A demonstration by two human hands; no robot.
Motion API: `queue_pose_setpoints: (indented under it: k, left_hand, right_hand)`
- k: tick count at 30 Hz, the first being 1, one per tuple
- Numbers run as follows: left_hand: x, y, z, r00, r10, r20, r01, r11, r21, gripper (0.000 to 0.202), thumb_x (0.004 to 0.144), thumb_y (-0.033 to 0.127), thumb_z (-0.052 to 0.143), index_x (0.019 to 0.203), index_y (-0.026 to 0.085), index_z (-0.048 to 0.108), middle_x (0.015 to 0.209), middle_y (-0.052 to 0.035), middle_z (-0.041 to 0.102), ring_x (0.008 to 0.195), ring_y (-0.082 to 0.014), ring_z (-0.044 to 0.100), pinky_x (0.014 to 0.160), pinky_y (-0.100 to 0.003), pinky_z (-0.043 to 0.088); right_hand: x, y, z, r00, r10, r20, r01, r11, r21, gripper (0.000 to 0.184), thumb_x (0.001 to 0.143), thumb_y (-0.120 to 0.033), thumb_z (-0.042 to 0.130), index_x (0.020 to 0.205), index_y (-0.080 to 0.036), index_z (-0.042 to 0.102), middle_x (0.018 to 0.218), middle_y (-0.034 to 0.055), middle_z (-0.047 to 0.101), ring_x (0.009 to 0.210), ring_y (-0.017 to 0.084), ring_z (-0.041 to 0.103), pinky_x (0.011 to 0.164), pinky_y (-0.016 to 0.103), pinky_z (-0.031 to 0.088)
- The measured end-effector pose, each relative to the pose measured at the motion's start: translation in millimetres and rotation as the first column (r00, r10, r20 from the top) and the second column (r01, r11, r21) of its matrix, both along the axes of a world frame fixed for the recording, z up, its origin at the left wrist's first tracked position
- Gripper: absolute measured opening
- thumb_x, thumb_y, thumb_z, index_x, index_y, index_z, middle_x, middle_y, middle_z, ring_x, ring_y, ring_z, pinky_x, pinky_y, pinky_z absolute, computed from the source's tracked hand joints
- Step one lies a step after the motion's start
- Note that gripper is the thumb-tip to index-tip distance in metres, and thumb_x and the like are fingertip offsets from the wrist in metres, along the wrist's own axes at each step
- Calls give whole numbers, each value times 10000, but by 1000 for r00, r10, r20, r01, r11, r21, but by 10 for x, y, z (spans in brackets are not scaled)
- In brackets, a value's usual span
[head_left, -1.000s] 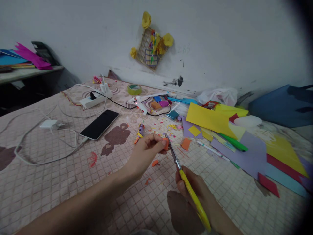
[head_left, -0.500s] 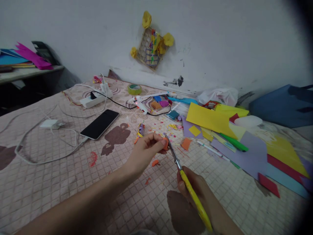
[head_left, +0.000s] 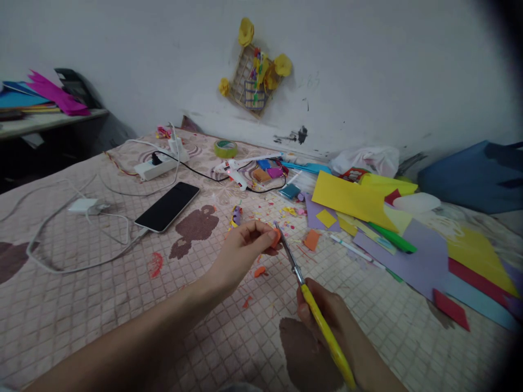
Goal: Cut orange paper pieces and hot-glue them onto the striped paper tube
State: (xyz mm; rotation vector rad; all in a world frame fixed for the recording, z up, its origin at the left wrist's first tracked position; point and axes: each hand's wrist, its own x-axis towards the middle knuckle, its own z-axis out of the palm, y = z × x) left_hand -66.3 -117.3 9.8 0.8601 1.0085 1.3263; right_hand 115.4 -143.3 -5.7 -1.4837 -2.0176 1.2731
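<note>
My left hand pinches a small orange paper piece between thumb and fingers, held above the patterned bedspread. My right hand grips yellow-handled scissors, whose metal blades point up to the orange piece and touch its right edge. Small orange scraps lie just below the left hand, and another orange square rests to the right of the blades.
A black phone, a charger with cables and a power strip lie to the left. A glue gun, green tape roll and coloured blocks sit behind. Coloured paper sheets and a green marker spread on the right.
The left hand has turned the orange piece slightly at the scissor blades. Both hands stay in nearly the same place.
</note>
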Motion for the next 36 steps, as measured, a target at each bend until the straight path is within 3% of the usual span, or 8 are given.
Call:
queue_pose_setpoints:
  k: [6,15,18,23,29,36]
  left_hand:
    - [-20,15,-8,1000,-8,10,8,1000,1,146,755,265,651,729,135,591,688,-15,635,659,-107,578,682,-253,467]
    - [-24,12,-36,1000,-23,-10,23,1000,-13,150,748,272,651,725,139,584,714,-16,619,672,-107,566,673,-250,458]
    - [3,-16,-50,993,-100,-69,99,995,-23,159,760,279,639,712,142,575,665,13,567,605,-80,512,603,-218,426]
    - [72,-65,-70,975,-201,-94,201,980,-11,137,772,269,630,779,153,557,630,43,502,547,-63,448,528,-196,371]
    - [122,-108,-119,914,-383,-131,388,922,15,119,775,245,625,765,129,604,686,2,575,580,-67,474,560,-200,382]
    - [131,-94,-189,890,-453,45,455,886,-88,154,776,214,593,877,125,669,800,-45,652,657,-101,566,666,-248,448]
  right_hand:
    - [-18,-23,9,1000,-29,-1,29,999,36,267,726,-453,497,641,-208,436,493,-44,402,423,96,377,386,210,315]
    - [49,12,-99,979,-115,-169,71,967,-246,419,730,-625,484,711,-209,440,470,-83,368,341,64,339,302,179,355]
    - [64,50,-123,961,-151,-232,95,967,-235,474,693,-674,495,708,-205,428,470,-90,369,332,63,351,307,193,381]
    - [44,99,-105,919,-231,-318,178,966,-186,384,683,-535,624,723,-191,456,509,-78,432,377,72,429,356,198,410]
    - [52,105,-193,814,-312,-491,228,948,-224,303,745,-434,643,799,-192,469,512,-88,442,381,64,411,361,189,401]
    - [72,132,-240,761,-329,-560,239,943,-230,266,786,-422,616,779,-189,489,458,-95,422,359,57,391,345,174,380]
